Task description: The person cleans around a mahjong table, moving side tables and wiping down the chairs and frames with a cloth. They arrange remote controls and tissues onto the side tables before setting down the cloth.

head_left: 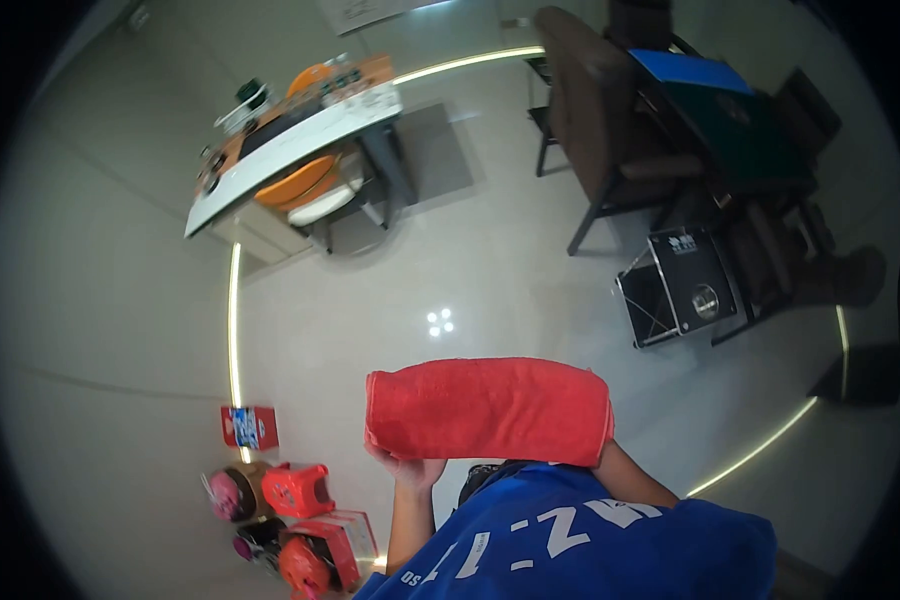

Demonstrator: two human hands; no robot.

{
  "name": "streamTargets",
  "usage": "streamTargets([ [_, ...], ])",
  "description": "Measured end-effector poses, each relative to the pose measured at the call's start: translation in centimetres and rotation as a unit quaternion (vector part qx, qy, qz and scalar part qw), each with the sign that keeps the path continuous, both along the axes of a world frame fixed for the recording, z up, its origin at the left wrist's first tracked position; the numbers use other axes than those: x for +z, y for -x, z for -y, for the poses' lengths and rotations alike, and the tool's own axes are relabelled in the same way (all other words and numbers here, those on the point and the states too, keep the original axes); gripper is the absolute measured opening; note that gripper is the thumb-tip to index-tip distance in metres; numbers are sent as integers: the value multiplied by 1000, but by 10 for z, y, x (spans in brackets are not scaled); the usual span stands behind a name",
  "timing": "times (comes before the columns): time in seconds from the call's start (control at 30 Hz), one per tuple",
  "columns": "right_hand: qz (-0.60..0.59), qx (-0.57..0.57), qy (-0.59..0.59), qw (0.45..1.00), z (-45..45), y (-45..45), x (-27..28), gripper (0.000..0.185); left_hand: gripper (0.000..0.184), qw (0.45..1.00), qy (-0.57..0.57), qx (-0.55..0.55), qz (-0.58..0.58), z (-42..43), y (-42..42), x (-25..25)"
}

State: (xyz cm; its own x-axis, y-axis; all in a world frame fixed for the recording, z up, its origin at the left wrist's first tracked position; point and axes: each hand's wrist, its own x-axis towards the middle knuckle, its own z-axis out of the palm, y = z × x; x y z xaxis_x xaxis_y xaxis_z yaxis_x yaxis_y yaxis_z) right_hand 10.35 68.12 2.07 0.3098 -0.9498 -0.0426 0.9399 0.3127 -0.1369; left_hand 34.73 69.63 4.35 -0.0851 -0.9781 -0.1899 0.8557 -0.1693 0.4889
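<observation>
A red towel, folded or rolled into a wide band, is held level in front of my body. My left hand grips its lower left end; the base of the hand shows below the cloth and the fingers are behind it. My right forearm reaches up to the towel's right end, where that hand supports it from behind. The cloth covers my right hand and its fingers. Below the towel is the blue shirt I wear, with white lettering.
A desk with an orange chair stands far left. At right are a brown armchair, a dark green table and a black metal-edged case. A red stool and boxes line the lower left wall.
</observation>
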Motion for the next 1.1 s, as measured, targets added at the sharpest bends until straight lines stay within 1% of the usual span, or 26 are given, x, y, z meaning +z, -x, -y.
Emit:
streamTargets([
  [0.03,0,-18,-4,1000,3,21,-2,50,97,999,27,-15,14,14,19,0],
  [0.07,0,-37,-10,999,-3,52,-6,51,97,999,26,-38,18,28,39,2],
  [0.13,-4,-76,-20,997,8,88,-7,51,100,993,69,-98,-11,53,81,7],
  [0.2,-9,-116,-29,993,1,131,-10,52,101,989,61,-136,-12,75,125,18],
  [0.23,-13,-135,-33,990,-9,142,-12,52,102,987,54,-151,-13,82,142,24],
  [0.3,-16,-172,-41,984,3,153,-10,53,102,980,60,-191,-12,97,189,35],
  [0.4,-20,-219,-59,974,19,164,-8,54,101,971,55,-234,-1,116,233,34],
  [0.47,-26,-249,-72,966,22,167,-10,55,99,968,42,-247,15,128,244,26],
  [0.5,-27,-262,-81,961,0,174,-20,55,98,967,33,-251,25,135,253,22],
  [0.57,-32,-284,-99,953,28,185,-16,56,98,962,23,-270,34,151,263,11],
  [0.6,-34,-293,-109,949,-45,204,-38,56,96,953,40,-299,29,164,267,5],
  [0.67,-40,-306,-128,943,-25,214,-37,57,95,940,55,-335,21,187,280,9],
  [0.7,-45,-310,-137,940,-11,216,-37,58,94,925,86,-362,77,197,284,12],
  [0.73,-51,-313,-145,937,-25,225,-43,58,94,906,117,-385,131,209,291,14],
  [0.77,-57,-314,-153,935,-32,228,-42,59,94,905,115,-389,126,222,293,8],
  [0.83,-70,-314,-168,932,-13,242,-46,59,93,816,204,-511,176,249,296,-14],
  [0.87,-74,-316,-174,930,-1,245,-45,60,94,801,124,-528,254,259,318,2],
  [0.9,-76,-327,-172,926,17,242,-42,60,95,727,187,-561,349,263,335,23],
  [0.93,-83,-336,-168,923,37,241,-38,60,82,683,331,-557,338,276,351,3],
  [0.97,-91,-342,-166,921,54,242,-33,61,80,543,492,-546,406,281,379,42],
  [1.0,-99,-346,-167,918,70,244,-28,62,81,411,606,-481,482,275,392,44],
  [1.03,-103,-349,-172,915,82,243,-24,62,86,384,615,-462,510,268,409,51],
  [1.07,-107,-353,-177,912,94,242,-21,63,86,384,616,-470,502,271,418,49],
  [1.1,-110,-362,-180,908,107,244,-20,63,89,354,626,-473,509,278,427,45],
])
